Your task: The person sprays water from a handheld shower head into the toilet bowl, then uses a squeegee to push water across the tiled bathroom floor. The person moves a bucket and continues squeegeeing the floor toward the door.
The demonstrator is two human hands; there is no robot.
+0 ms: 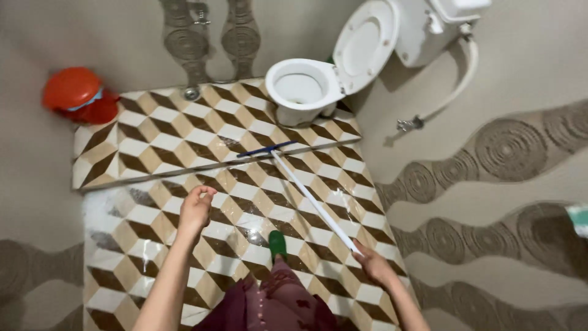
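Observation:
My right hand (373, 265) grips the near end of a long white handle of a floor squeegee (309, 196). Its blue blade (266, 149) rests on the wet patterned floor (153, 159) at the edge of a raised step, just in front of the toilet. My left hand (196, 208) hangs free over the tiles with the fingers loosely curled and nothing in it. One foot in a green slipper (277, 244) shows between my arms, above a dark red garment.
A white toilet (303, 89) with its lid up stands at the back, a hose and tap (409, 124) on the wall to its right. A red lidded bin (79, 95) sits at the far left. A floor drain (192, 93) lies by the back wall.

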